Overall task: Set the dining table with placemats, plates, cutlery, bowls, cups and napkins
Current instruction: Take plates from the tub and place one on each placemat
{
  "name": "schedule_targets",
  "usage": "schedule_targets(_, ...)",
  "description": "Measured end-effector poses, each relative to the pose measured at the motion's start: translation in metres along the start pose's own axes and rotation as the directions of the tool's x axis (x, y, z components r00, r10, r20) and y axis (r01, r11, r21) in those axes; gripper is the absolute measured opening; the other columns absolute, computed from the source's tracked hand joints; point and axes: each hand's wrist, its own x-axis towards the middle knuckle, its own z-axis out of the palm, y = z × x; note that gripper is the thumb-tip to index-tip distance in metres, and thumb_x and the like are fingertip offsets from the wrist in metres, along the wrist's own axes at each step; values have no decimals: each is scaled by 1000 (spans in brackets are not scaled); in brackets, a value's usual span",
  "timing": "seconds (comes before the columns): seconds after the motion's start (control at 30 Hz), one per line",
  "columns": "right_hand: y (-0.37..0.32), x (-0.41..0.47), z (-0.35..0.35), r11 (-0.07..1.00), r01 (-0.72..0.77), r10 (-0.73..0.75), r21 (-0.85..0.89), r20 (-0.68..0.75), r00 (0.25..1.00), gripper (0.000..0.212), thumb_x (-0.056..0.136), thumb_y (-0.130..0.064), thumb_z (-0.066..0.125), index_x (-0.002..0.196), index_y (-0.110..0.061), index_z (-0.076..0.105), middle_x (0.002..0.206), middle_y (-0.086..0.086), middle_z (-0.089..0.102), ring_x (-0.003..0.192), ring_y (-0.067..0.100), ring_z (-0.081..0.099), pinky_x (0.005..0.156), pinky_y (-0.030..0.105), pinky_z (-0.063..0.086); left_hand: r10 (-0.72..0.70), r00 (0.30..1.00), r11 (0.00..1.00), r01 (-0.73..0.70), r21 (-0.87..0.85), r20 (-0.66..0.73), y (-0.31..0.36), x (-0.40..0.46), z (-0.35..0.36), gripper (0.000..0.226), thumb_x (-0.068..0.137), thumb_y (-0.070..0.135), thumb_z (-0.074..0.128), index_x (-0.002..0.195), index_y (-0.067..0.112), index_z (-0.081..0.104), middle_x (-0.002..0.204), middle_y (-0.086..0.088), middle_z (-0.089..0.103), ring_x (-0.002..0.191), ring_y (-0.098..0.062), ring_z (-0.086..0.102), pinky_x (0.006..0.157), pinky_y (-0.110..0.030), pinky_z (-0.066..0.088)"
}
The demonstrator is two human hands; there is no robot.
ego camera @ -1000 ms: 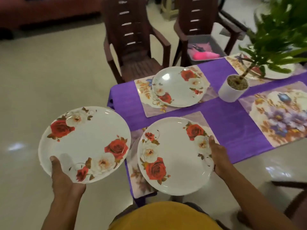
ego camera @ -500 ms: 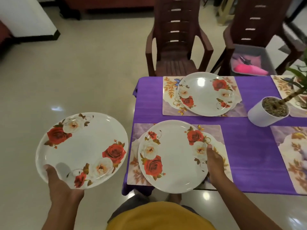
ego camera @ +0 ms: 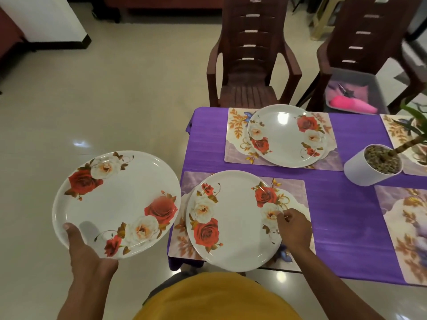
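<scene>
Glossy cream floor tiles [ego camera: 97,93] are reflecting patches of overhead light. Two dark brown slatted plastic armchairs [ego camera: 250,56] [ego camera: 367,42] are standing at the far edge of a table draped in a purple cloth [ego camera: 346,218]. A white wall panel with black skirting [ego camera: 46,21] is occupying the upper left.

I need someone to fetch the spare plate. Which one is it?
Left of the purple table, out over the floor, the left hand holds a rose-patterned plate. Unlike its two twins, it rests on no placemat.
</scene>
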Motion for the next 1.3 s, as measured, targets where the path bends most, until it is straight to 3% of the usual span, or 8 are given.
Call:
schedule_targets(0.17,-2,3,2,1000,-28,28,6,11,1000,18,99,-30,66,93,-13,67,87,2,69,75,19,60,60,20,33,-13,1000,999,13,30,20,-1,2,10,100,62,84,78,145,39,47,140,-4,61,123,-37,63,100,-66,52)
schedule_targets(0.37,-3,6,5,999,-45,44,10,30,999,14,99,-26,65,99,-12,65,90,4,69,76,20,62,70,27,43,-11,996,998,6,62,84,-3,1,17,114,47,84,84,146,39,48,141,-5,61,123,-38,63,99,-68,51)
schedule_targets(0.57,0,8,-2,999,-38,37,17,51,998,18,95,-22,69,106,-21,56,85,6,69,66,17,65,55,20,40,-32,993,997,25,68,111,-5,4,21,109,50,85,83,144,40,52,140,-5,64,123,-38,64,97,-67,52)
schedule_targets(0.77,5,2,-4,999,-51,50,1,67,996,17,96,-21,68,107,-20,54,90,4,64,69,13,60,59,23,47,-51,992,995,41,87,115,-6,3,21,99,60,86,78,144,41,51,141,-5,62,124,-37,63,98,-65,53)
schedule_targets(1.0,1,-10,-3,998,-61,60,16,65,996,17,96,-19,67,106,-19,53,85,5,64,67,13,60,54,21,42,-46,997,996,41,82,60,-9,-5,22,90,71,82,74,145,39,46,139,-4,61,121,-36,63,96,-64,54)
schedule_targets(1.3,0,-10,-9,999,-38,39,-11,104,994,16,96,-21,67,102,-17,53,88,6,64,69,12,57,55,21,39,-52,997,997,49,60,63,-16,-20,14,89,66,81,79,139,38,52,135,-2,66,120,-34,66,98,-64,54)
